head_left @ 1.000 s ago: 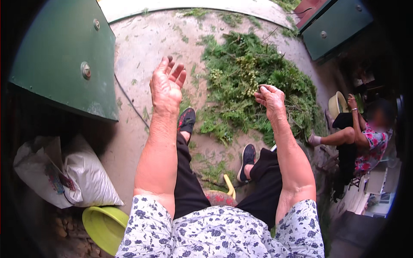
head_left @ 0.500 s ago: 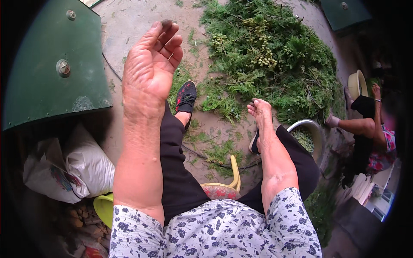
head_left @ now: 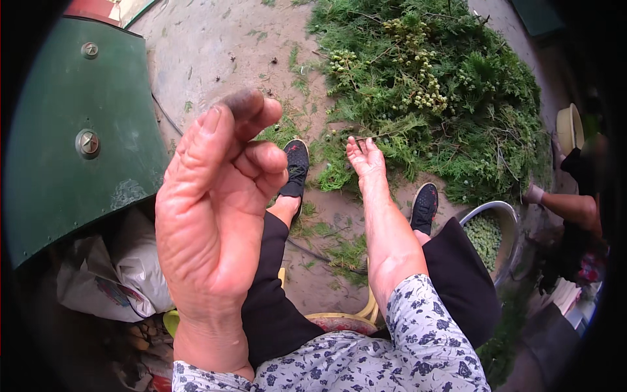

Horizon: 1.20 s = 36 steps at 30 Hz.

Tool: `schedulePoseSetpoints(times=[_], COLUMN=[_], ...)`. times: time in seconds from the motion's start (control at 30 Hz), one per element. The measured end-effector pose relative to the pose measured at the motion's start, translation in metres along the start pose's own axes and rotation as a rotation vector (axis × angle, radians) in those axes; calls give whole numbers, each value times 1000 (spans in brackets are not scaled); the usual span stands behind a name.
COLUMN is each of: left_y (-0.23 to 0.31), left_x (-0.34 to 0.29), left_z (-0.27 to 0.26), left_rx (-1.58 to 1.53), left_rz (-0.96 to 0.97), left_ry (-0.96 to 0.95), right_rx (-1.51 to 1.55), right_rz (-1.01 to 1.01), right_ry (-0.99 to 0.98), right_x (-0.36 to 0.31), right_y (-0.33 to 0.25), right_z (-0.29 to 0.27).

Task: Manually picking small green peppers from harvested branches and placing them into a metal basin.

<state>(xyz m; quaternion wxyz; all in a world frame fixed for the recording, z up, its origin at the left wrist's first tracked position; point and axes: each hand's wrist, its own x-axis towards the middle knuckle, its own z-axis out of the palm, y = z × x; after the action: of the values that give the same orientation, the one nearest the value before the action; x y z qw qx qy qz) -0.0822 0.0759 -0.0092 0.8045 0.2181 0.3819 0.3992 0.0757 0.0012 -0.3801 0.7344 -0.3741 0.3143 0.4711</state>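
Note:
My left hand (head_left: 219, 196) is raised close to the camera at left of centre, palm showing. Its fingers bend loosely, slightly apart, with nothing visible between them; the index fingertip is darkly stained. My right hand (head_left: 367, 160) reaches to the near edge of a large heap of green conifer branches (head_left: 477, 124). Its thumb and fingers close on the thin brown stem of a conifer sprig (head_left: 398, 130) at the heap's edge. Clusters of pale green cones (head_left: 428, 88) show among the branches.
Beside my right knee stands a metal basin (head_left: 511, 228) holding pale green cones (head_left: 482, 238). A green metal panel (head_left: 78, 183) and white sacks (head_left: 134, 261) are at left. Another person's leg (head_left: 565, 208) and a cream basin (head_left: 570, 127) appear at right. A dark cable (head_left: 313, 253) crosses the ground.
My right hand has moved forward and left to the heap and closed on a sprig. My left hand is lower and nearer the camera, fingers more bent. The view has shifted slightly.

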Motion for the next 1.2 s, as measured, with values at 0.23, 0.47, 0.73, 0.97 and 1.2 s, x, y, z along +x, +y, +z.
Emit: schedulePoseSetpoints(times=[0.23, 0.47, 0.73, 0.97, 1.2], left_y=[-9, -37, -58, -59, -60], left_x=[-2, -2, 2, 4, 11], left_z=[8, 8, 19, 28, 35], left_rx=[59, 217, 411, 213, 314], left_rz=[-10, -68, -245, -80, 77], left_ry=[27, 47, 89, -207, -136], right_rx=[-251, -287, -677, -1475, -1649], right_rz=[-158, -258, -445, -1096, -1331], right_ry=[-101, -387, -562, -531, -646], right_x=[-23, -126, -258, -302, -315], right_y=[-29, -48, -54, -75, -89], right_z=[3, 48, 106, 118, 127])
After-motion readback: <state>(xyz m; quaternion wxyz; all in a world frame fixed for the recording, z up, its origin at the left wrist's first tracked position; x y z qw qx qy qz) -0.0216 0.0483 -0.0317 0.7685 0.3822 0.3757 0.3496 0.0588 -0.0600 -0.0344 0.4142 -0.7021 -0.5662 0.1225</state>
